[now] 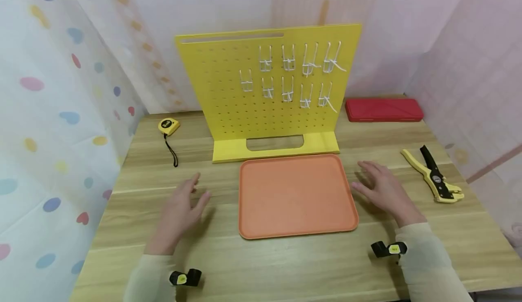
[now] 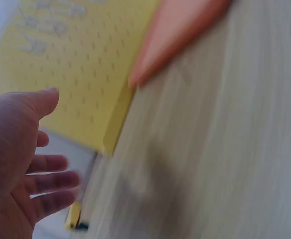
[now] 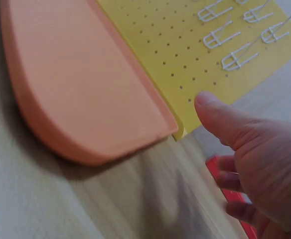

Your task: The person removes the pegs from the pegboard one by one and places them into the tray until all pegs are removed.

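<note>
Between the two hands an orange tray point(image 1: 297, 195) lies flat on the wooden table with nothing on it. My left hand point(image 1: 181, 216) hovers left of the tray, fingers loosely extended and holding nothing. To the tray's right, my right hand point(image 1: 383, 191) is held over the table, thumb apart from the fingers, also holding nothing. Behind the tray stands a yellow pegboard point(image 1: 228, 107) with several white wire hooks point(image 1: 288, 61) on its upper and right part. In the right wrist view, the right hand point(image 3: 265, 169) appears near the tray's corner.
A yellow tape measure point(image 1: 169, 125) with a black strap lies at the back left. At the back right is a red case point(image 1: 384, 110). Yellow-and-black wire strippers point(image 1: 437, 179) lie near the right edge. Curtains point(image 1: 61, 111) hang around the table.
</note>
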Tool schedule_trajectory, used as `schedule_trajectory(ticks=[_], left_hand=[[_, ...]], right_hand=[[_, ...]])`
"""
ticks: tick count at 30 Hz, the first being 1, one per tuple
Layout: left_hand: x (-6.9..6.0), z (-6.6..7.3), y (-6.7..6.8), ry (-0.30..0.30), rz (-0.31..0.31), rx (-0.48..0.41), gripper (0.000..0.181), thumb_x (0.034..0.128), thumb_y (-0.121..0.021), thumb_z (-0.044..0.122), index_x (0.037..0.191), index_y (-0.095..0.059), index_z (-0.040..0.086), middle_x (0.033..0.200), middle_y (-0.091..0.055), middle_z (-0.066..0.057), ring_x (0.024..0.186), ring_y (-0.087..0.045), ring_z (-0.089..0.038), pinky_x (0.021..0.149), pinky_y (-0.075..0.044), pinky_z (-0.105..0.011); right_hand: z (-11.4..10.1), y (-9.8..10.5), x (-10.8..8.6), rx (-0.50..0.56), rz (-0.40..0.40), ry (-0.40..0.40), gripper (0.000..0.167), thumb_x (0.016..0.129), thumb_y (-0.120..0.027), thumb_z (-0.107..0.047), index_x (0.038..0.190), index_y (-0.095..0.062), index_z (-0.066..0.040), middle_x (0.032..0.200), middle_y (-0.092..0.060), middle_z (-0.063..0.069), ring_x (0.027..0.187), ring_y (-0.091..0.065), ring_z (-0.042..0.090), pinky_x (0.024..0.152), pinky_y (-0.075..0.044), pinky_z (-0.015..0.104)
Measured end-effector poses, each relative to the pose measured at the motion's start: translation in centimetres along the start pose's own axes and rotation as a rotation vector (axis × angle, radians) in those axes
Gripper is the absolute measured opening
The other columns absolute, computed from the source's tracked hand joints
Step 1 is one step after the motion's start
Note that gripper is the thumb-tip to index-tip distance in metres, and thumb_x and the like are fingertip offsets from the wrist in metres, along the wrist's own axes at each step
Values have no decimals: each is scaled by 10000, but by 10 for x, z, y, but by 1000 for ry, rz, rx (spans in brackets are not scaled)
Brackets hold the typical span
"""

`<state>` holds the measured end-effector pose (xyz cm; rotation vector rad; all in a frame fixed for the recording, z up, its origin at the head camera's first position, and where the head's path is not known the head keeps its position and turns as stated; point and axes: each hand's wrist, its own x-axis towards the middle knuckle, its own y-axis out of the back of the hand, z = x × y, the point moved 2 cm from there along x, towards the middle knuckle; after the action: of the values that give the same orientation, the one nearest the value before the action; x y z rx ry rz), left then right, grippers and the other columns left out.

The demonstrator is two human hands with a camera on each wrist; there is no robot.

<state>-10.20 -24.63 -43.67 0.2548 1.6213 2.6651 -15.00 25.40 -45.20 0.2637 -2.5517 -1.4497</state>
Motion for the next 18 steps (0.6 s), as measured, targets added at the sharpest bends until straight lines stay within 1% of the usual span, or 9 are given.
schedule_trajectory(ticks=[2, 3, 5, 8, 10, 12, 14, 16, 18], left_hand=[[5, 9, -6, 7, 0, -131, 537, 962, -588, 333, 1382, -478, 16, 1125, -614, -156, 921, -619, -281, 772, -518, -451], [8, 13, -10, 10, -3, -194, 496, 957, -603, 304, 1350, -516, 14, 1053, -636, -119, 857, -623, -224, 722, -528, -396], [13, 18, -19, 29, -19, -297, 420, 951, -620, 254, 1289, -571, 9, 963, -652, -78, 771, -615, -164, 651, -523, -316], [20, 20, -32, 81, -61, -429, 353, 945, -632, 196, 1241, -604, 4, 910, -646, -67, 712, -594, -152, 560, -511, -270], [24, 21, -41, 106, -90, -499, 322, 941, -637, 167, 1217, -613, 3, 897, -639, -79, 690, -587, -173, 529, -507, -274], [26, 22, -49, 119, -113, -537, 294, 933, -647, 151, 1193, -628, 15, 885, -641, -76, 685, -589, -189, 519, -505, -278], [27, 23, -56, 121, -128, -548, 265, 918, -664, 133, 1163, -650, 32, 876, -647, -59, 705, -592, -183, 546, -501, -272], [27, 24, -62, 114, -130, -544, 246, 897, -688, 109, 1134, -674, 42, 866, -658, -40, 733, -599, -166, 584, -497, -255], [25, 25, -67, 122, -122, -548, 236, 875, -709, 84, 1108, -694, 49, 857, -665, -25, 757, -604, -147, 617, -495, -236]], right_hand=[[0, -2, 1, 92, 22, -6, 582, 899, -680, -361, 1347, -532, -20, 1258, -577, 216, 1080, -566, 389, 892, -450, 557], [0, -4, 2, 136, 29, -14, 532, 899, -687, -338, 1310, -570, -22, 1190, -622, 195, 1003, -605, 350, 848, -487, 513], [1, -8, 4, 204, 37, -31, 439, 901, -691, -296, 1244, -628, -30, 1072, -677, 143, 868, -636, 255, 749, -529, 403], [4, -16, 7, 281, 33, -64, 351, 901, -692, -263, 1176, -674, -46, 1003, -701, 90, 809, -622, 167, 677, -520, 277], [6, -21, 8, 330, 30, -77, 293, 897, -699, -223, 1136, -695, -53, 973, -706, 77, 790, -613, 128, 652, -506, 226], [7, -26, 9, 387, 25, -79, 254, 888, -709, -192, 1099, -712, -51, 959, -712, 81, 778, -615, 104, 641, -506, 208], [9, -31, 9, 435, 22, -76, 230, 882, -714, -171, 1076, -722, -48, 963, -714, 88, 785, -621, 81, 655, -512, 202], [10, -34, 9, 474, 21, -85, 220, 875, -721, -173, 1054, -731, -45, 967, -716, 95, 789, -623, 64, 659, -517, 203], [11, -37, 9, 501, 23, -101, 210, 867, -729, -175, 1032, -738, -45, 962, -717, 99, 787, -625, 56, 656, -521, 204]])
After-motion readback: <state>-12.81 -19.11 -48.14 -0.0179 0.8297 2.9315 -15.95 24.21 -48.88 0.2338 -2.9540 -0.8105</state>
